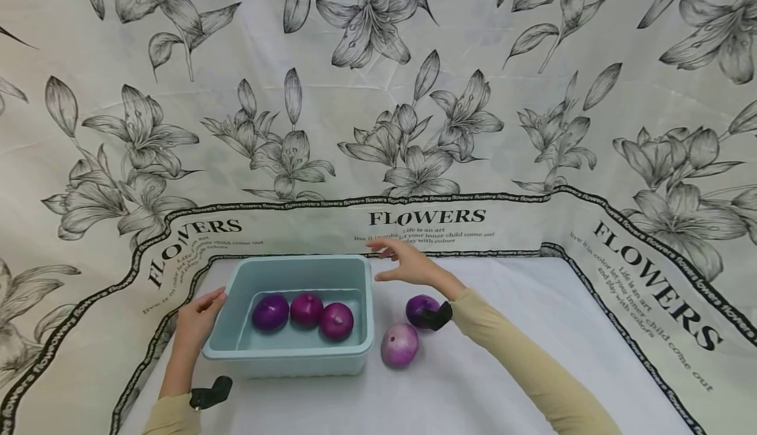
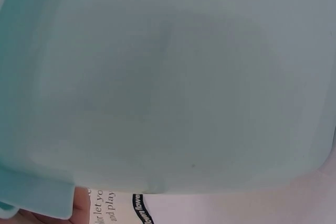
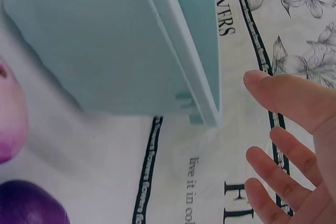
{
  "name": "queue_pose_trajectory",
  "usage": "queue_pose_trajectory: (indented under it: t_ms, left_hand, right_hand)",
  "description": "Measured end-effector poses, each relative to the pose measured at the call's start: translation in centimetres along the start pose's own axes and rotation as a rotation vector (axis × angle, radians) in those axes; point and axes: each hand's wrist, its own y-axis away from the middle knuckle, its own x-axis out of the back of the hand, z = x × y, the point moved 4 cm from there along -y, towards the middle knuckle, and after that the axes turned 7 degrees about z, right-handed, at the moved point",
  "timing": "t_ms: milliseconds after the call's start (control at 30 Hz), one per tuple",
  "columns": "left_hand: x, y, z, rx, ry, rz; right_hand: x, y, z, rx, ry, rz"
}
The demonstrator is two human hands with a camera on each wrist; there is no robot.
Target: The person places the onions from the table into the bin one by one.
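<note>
In the head view, a light blue plastic bin (image 1: 290, 354) stands on the white cloth with three red onions (image 1: 307, 309) inside. My left hand (image 1: 197, 322) holds the bin's left rim; in the left wrist view its fingers (image 2: 80, 205) show partly, under the rim's lip, and the rest is hidden. Beyond the bin's back right corner, my right hand (image 1: 407, 262) hovers with fingers spread and nothing in them. The right wrist view shows a gap between those fingertips and the rim (image 3: 184, 51).
To the right of the bin, a paler red onion (image 1: 399, 345) and a dark purple one (image 1: 421, 309) lie on the cloth (image 1: 503, 382). Behind rises a flower-printed curtain (image 1: 331, 126), which also borders the left and right sides.
</note>
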Motion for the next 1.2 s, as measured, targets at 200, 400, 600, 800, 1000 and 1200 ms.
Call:
queue_pose_trajectory:
  t_ms: [200, 400, 600, 800, 1000, 1200]
  left_hand:
    - [0.0, -0.1, -0.1, 0.003, 0.008, -0.016]
    - [0.3, 0.0, 0.0, -0.005, -0.019, -0.006]
    - [0.3, 0.2, 0.1, 0.000, -0.028, -0.009]
    - [0.3, 0.3, 0.0, 0.008, -0.028, -0.009]
    - [0.3, 0.3, -0.2, 0.020, -0.032, -0.015]
    - [0.0, 0.2, -0.1, 0.020, -0.025, -0.014]
  right_hand:
    - [1.4, 1.5, 1.4, -0.039, -0.016, 0.027]
    - [1.2, 3.4, 2.5, -0.050, -0.016, 0.011]
    - [0.7, 5.4, 3.2, -0.073, -0.026, -0.018]
    - [-0.5, 6.9, 4.0, -0.089, -0.053, -0.055]
    - [-1.7, 8.1, 4.2, -0.096, -0.090, -0.080]
    - [-2.6, 9.2, 4.3, -0.090, -0.066, -0.094]
